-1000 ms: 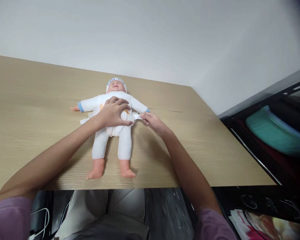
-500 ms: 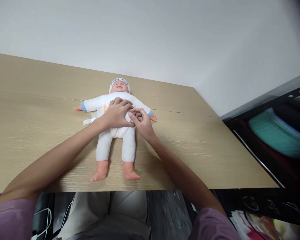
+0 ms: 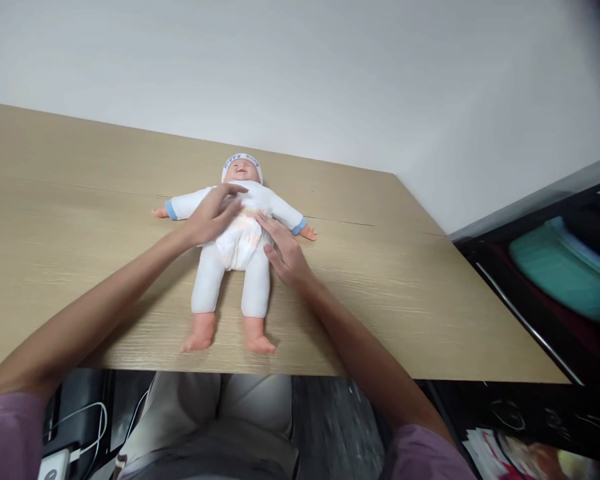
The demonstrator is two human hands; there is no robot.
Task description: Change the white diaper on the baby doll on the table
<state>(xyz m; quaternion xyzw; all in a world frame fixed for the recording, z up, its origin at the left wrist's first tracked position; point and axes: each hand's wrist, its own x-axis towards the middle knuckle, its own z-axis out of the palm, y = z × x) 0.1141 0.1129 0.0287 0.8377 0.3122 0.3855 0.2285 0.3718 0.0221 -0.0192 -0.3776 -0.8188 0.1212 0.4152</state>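
Note:
A baby doll [image 3: 233, 263] in a white suit and cap lies on its back on a light wooden table [image 3: 405, 287], head toward the wall. A white diaper [image 3: 241, 243] with a faint print wraps its waist. My left hand [image 3: 211, 215] lies on the doll's chest and left side, fingers stretched out. My right hand [image 3: 283, 250] rests flat against the doll's right hip, beside the diaper, fingers extended. Neither hand holds anything.
A white wall runs behind the table. At the right stands a dark shelf unit [image 3: 545, 267] holding a teal object [image 3: 565, 270]. Below the table edge are my lap, white cables [image 3: 75, 427] at the left and printed papers [image 3: 520, 453] at the lower right.
My right hand let go of the white diaper tab and came in to the doll's hip. My left hand slid up from the belly to the chest. The left tab no longer sticks out.

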